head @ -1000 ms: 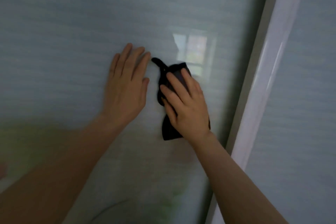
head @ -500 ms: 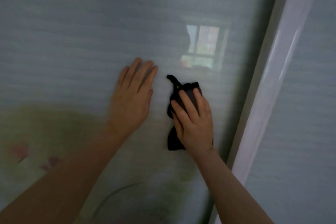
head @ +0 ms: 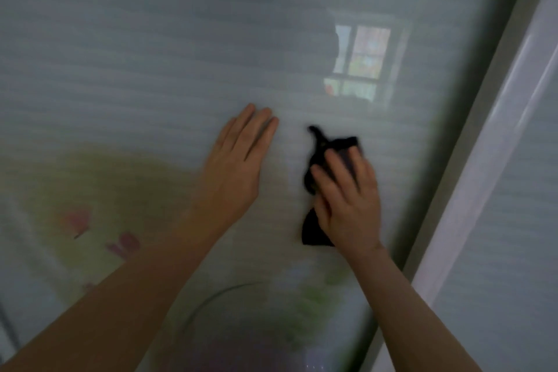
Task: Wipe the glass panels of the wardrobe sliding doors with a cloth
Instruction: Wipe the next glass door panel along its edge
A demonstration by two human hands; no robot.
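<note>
A crumpled black cloth (head: 314, 229) is pressed against a frosted pale glass wardrobe panel (head: 151, 54) under the right hand (head: 347, 199), whose fingers are laid over it. Just beside it, the left hand (head: 235, 172) is held flat on the glass, fingers straight together. A pale grey door frame (head: 483, 160) is seen right of the right hand.

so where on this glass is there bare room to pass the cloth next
Bare glass panel lies above both hands, and between the cloth and the door frame. It is crowded between the left hand and the right hand.
</note>
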